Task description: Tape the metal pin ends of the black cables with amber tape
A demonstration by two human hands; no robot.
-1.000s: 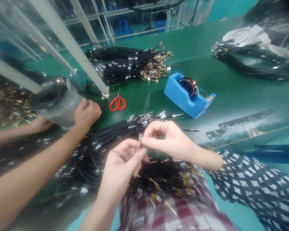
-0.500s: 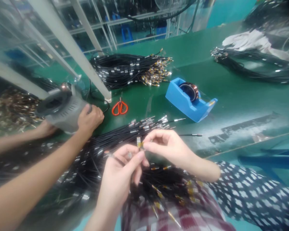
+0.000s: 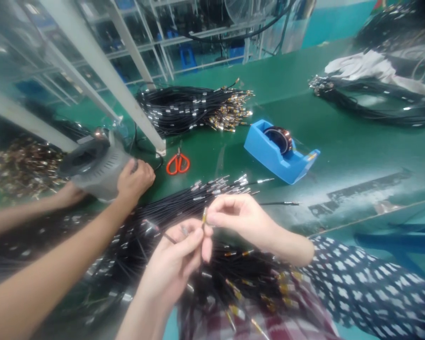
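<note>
My left hand [image 3: 177,262] is closed around a thin black cable, its thumb and fingers pinching just below the end. A small metal connector with amber tape [image 3: 204,216] sticks up from that grip, narrow side showing. My right hand [image 3: 242,218] pinches at the taped connector with thumb and forefinger. Just beyond my hands lies a bundle of black cables [image 3: 184,198] with silver ends. Below them, over my lap, more black cables [image 3: 230,264] spread out, several with amber-taped tips.
A blue tape dispenser [image 3: 265,145] with an amber roll stands beyond my right hand. Red-handled scissors [image 3: 178,164] lie left of it. Another coiled cable bundle [image 3: 177,108] rests behind. At left, a co-worker's hands [image 3: 136,178] hold a grey machine [image 3: 104,172] near a metal post [image 3: 127,94].
The connector has turned between my fingers, from its broad silver face to a narrow side. My right fingers stay close against it. The co-worker's hands remain on the grey machine.
</note>
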